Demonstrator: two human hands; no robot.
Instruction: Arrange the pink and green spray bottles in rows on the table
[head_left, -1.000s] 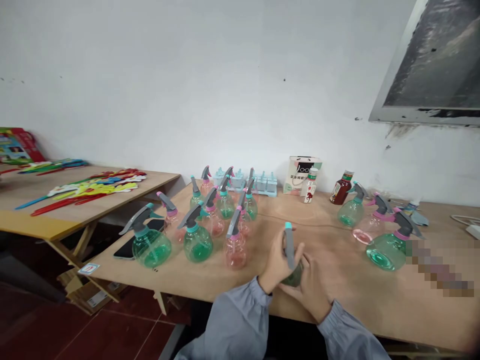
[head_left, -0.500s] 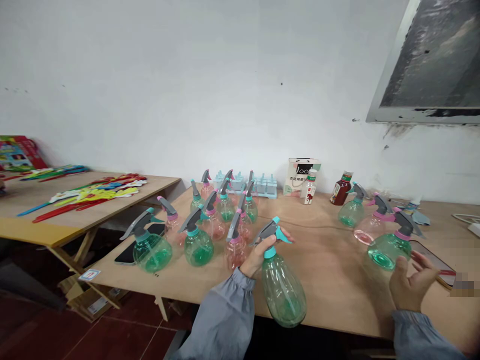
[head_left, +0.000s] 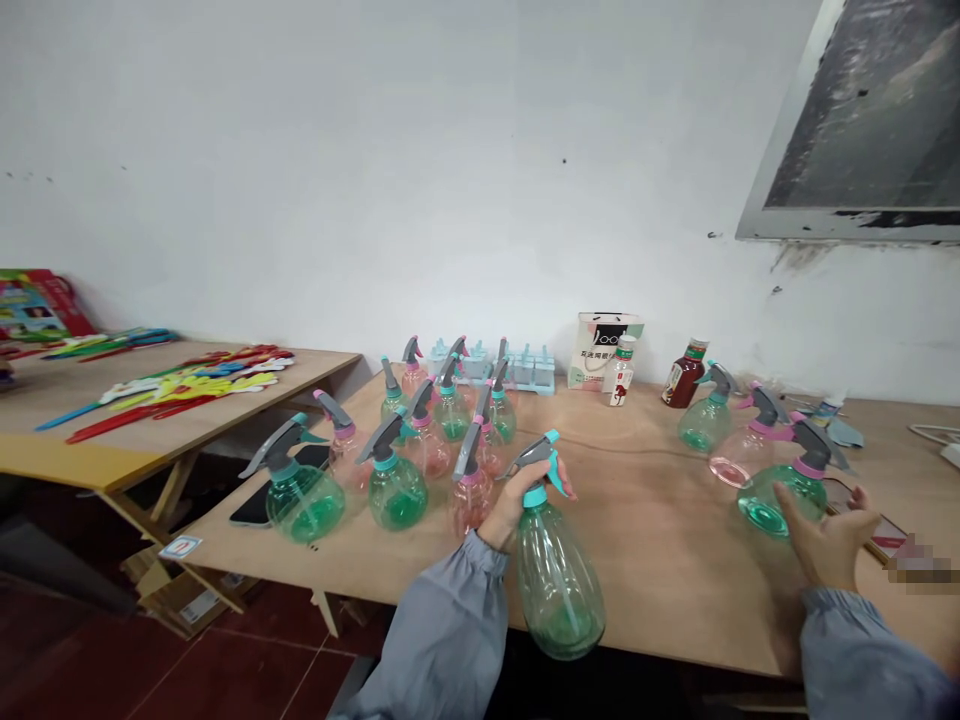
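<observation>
My left hand (head_left: 517, 500) is wrapped round the neck of a green spray bottle (head_left: 561, 590) with a grey and turquoise trigger head, holding it at the table's front edge. A little green tint shows at its bottom. My right hand (head_left: 829, 535) is open, fingers spread, just in front of a green spray bottle with a pink collar (head_left: 784, 492); whether it touches that bottle I cannot tell. Beside that one stand a pink spray bottle (head_left: 739, 455) and another green spray bottle (head_left: 703, 425). Left of my left hand, several green and pink spray bottles (head_left: 397, 492) stand in a group.
At the back are a light blue mould set (head_left: 529, 370), a paper bag (head_left: 589, 355), a white-labelled bottle (head_left: 621, 372) and a dark red bottle (head_left: 684, 375). Phones (head_left: 251, 508) lie on the table (head_left: 660, 560). A second table (head_left: 90, 455) holds colourful flat toys (head_left: 187, 390).
The spray bottle in my left hand has shifted slightly left and become more upright. My right hand has moved a little to the right and up, its fingers spreading wider.
</observation>
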